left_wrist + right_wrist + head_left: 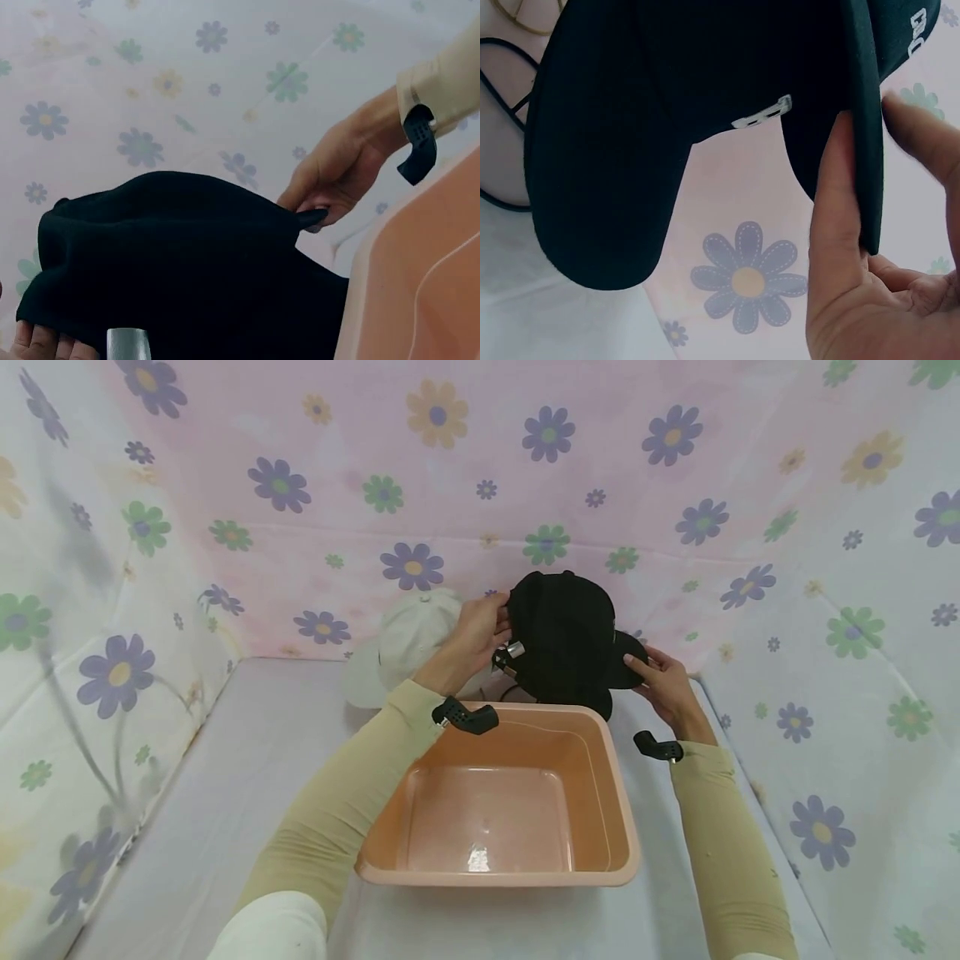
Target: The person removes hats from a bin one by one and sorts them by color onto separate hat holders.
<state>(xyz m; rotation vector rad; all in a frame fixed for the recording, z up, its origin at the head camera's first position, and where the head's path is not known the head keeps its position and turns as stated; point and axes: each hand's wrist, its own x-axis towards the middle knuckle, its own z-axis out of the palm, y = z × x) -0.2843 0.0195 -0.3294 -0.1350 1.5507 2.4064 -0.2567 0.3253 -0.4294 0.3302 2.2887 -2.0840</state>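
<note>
A black cap (562, 627) is held up behind the basin, its crown toward the back wall. My left hand (480, 628) grips its back edge, with fingertips (45, 341) at the cloth beside a metal strap buckle (129, 345). The brim (628, 660) points right, and my right hand (663, 685) pinches it between thumb and fingers, as the right wrist view shows up close. White lettering (917, 34) marks the cap's front. A second black brim (600, 217) hangs lower beside it; most of whatever it belongs to is hidden. The white cap (420, 639) sits behind my left wrist.
An orange plastic basin (626, 827) stands in front of the caps, with my left forearm crossing its left rim. A thin dark loop (502, 206) lies near the lower brim. Flowered cloth walls (442, 485) enclose the pale table (277, 727) at the back and sides.
</note>
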